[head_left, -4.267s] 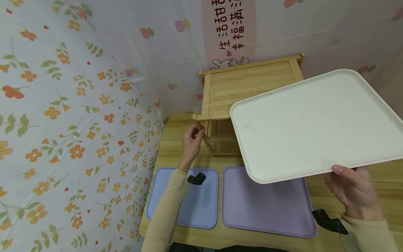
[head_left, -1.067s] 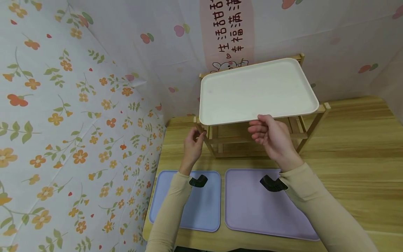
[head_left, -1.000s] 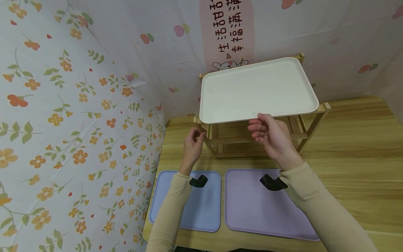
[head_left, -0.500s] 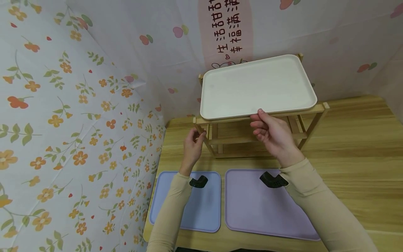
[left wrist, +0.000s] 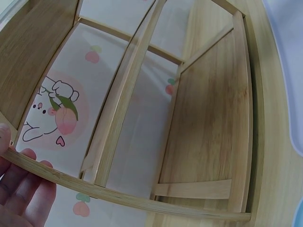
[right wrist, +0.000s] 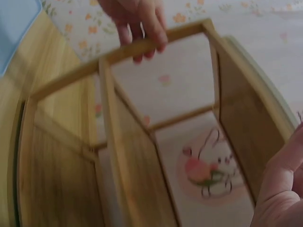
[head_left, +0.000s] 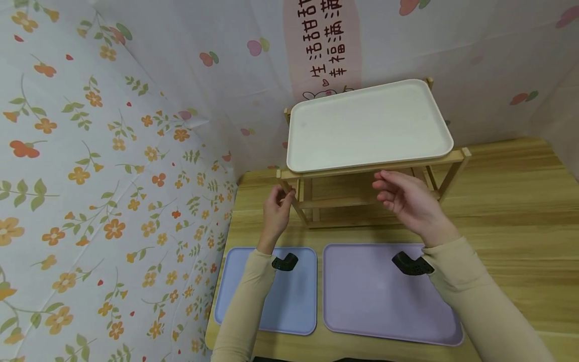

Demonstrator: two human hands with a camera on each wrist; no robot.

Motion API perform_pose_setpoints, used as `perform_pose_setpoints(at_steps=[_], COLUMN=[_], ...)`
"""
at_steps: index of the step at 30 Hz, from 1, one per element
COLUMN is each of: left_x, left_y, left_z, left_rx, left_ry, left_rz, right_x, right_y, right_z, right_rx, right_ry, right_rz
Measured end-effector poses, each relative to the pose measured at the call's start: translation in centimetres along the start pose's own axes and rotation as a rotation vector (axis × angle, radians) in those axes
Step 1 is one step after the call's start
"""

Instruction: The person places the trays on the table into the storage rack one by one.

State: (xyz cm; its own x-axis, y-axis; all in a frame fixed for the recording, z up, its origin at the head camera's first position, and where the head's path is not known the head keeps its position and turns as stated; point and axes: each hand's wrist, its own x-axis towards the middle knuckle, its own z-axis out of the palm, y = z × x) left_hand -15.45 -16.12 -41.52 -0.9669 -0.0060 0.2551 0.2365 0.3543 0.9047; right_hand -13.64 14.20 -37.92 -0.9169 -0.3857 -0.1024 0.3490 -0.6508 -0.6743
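The white tray (head_left: 368,125) lies on the top tier of a wooden rack (head_left: 384,167), its long front edge parallel to the rack's front rail. My left hand (head_left: 277,213) grips the rack's front left post; in the left wrist view, its fingers (left wrist: 35,198) curl round that post (left wrist: 142,204). In front of the rack's upper rail, my right hand (head_left: 413,203) hovers just below the tray's edge, apart from it. Its fingers are loosely bent and hold nothing. Only part of this hand (right wrist: 281,189) shows in the right wrist view, which is blurred.
A blue tray (head_left: 294,296) lies on the wooden table (head_left: 511,226) at front left, partly under my left forearm. Beside it is a larger purple tray (head_left: 357,296). Flowered cloth (head_left: 117,201) hangs close on the left and behind the rack.
My right hand brought the white tray from the right over the rack and lowered it onto the top. It has since released the tray and drawn back. My left hand keeps its grip.
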Motion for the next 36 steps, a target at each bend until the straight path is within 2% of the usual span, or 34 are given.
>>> perform_pose_setpoints(at_steps=[2,6,9,15,17,20,23,26,29,36], left_x=[0.2,0.7,0.7,0.7,0.7,0.8,0.7,0.4,0.1,0.0], left_y=[-0.9,-3.0,-3.4,-3.5,-3.5,-3.4,-2.7,-1.1,0.2,0.5], left_z=[0.2,0.5,0.5,0.5,0.5,0.5,0.4,0.2,0.0,0.0], left_rx=[-0.002,-0.016,-0.022,-0.036,-0.038,-0.035,-0.024,-0.015,-0.006,-0.017], left_ry=[0.006,0.023,0.026,0.029,0.032,0.032,0.026,0.011,0.001,-0.002], left_rz=[0.002,0.001,0.001,0.001,0.001,-0.002,-0.006,-0.01,-0.006,-0.018], right_x=[-0.5,-2.0,-3.3,-6.5,-7.7,-9.1,-10.2,-11.0,-11.3,-11.3], right_y=[-0.2,-0.1,0.3,0.6,0.9,2.0,3.2,4.4,5.4,6.9], right_z=[-1.0,-3.6,-6.2,-12.3,-14.1,-16.0,-17.0,-17.6,-17.9,-18.5], right_rx=[-0.038,-0.173,-0.277,-0.407,-0.508,-0.745,-0.962,-1.051,-1.09,-1.208], right_ry=[0.017,0.111,0.147,0.162,0.2,0.262,0.281,0.273,0.279,0.312], right_rz=[-0.015,-0.011,0.004,0.044,0.087,0.195,0.327,0.419,0.444,0.431])
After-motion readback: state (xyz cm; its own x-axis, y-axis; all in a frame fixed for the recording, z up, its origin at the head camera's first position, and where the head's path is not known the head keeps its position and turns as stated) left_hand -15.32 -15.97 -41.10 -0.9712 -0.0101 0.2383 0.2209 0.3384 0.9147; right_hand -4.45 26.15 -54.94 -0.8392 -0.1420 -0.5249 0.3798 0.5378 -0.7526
